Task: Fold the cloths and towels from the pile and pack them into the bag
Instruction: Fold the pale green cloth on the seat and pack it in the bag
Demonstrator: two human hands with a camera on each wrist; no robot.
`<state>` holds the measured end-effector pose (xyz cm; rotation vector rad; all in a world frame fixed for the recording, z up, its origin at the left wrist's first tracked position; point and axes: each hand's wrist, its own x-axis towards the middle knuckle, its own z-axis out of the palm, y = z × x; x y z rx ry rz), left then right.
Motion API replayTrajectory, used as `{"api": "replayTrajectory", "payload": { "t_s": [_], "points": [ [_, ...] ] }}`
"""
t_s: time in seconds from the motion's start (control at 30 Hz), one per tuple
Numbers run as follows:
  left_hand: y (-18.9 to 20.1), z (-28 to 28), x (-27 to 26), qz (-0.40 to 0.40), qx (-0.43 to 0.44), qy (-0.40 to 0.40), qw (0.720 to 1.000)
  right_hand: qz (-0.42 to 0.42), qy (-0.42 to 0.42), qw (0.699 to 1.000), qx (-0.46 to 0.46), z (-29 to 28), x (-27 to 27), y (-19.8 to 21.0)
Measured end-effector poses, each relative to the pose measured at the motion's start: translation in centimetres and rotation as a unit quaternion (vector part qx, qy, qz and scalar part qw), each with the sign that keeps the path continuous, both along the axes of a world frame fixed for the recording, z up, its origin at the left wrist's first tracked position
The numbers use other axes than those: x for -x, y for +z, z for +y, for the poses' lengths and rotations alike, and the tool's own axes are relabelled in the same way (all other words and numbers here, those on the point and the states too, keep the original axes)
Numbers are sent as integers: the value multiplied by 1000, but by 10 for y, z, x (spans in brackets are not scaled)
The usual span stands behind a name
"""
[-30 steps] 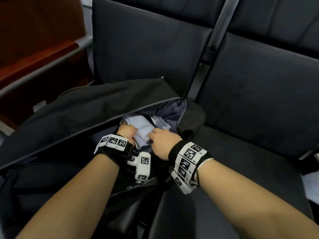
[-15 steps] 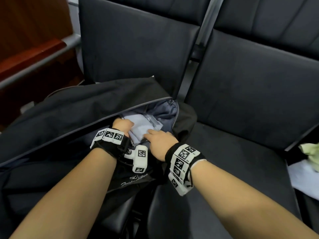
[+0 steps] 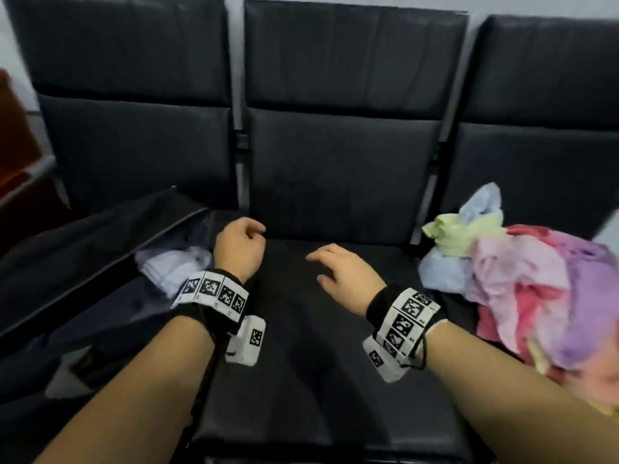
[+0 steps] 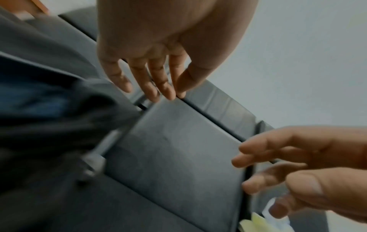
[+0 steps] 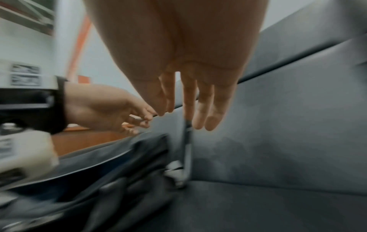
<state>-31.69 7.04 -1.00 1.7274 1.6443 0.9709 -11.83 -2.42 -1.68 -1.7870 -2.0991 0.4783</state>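
The black bag [image 3: 83, 249] runs off the left edge of the head view, so its full length is unseen; its flap hides most of the pale folded cloths [image 3: 170, 266] inside. The pile of cloths and towels [image 3: 522, 279] on the right seat is cut by the right edge and smeared with blur at its near side. Both wrist views are motion-blurred: the bag [image 5: 99, 180] is only a dark streak.

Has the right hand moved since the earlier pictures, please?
Yes. The right hand has left the bag and now hovers empty over the middle seat, nearer the pile.
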Motion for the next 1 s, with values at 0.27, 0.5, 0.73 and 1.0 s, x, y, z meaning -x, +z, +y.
{"api": "replayTrajectory", "payload": {
  "t_s": [0.27,0.5,0.73,1.0],
  "points": [
    [-35,-59,-222,54,84,-220,970,40,-227,973,-12,-93,-204,-24],
    [-66,-61,-345,74,82,-274,955,24,-263,964,-14,-104,-313,-46],
    [-89,-32,-400,80,75,-288,951,-74,-151,986,16,-32,-344,-60],
    [-108,-9,-440,49,71,-311,946,-130,-192,966,118,-30,-388,-99]
  ]
}}
